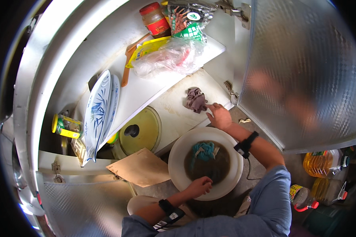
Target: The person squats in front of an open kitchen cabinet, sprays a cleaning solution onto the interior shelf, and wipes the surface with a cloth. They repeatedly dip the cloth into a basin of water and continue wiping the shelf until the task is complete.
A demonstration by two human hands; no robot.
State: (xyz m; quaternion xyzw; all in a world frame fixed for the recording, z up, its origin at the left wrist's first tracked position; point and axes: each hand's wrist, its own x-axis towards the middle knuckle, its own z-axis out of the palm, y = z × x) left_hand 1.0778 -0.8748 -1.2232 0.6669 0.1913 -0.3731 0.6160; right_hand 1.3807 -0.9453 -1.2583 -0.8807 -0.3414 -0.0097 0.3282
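My right hand (220, 115) reaches over the front of the cabinet's bottom board, its fingertips at the edge of a crumpled brownish-purple cloth (195, 100). Whether the fingers press on the cloth is unclear, but they are not closed round it. Above the near rim of a white plastic basin (178, 151) is my left hand (200, 187), its fingers loosely curled and nothing seen in them. Murky brown water (207, 171) fills the bottom of the basin, and a teal cloth (205, 151) lies partly in it.
A shelf (154, 89) above the board bears fish-shaped plates (97, 114), a plastic bag (169, 57) and a red-lidded jar (155, 20). Below it is a glass pot lid (141, 130). Textured cabinet doors stand open, one at right (302, 74). Oil bottles (323, 162) are at right.
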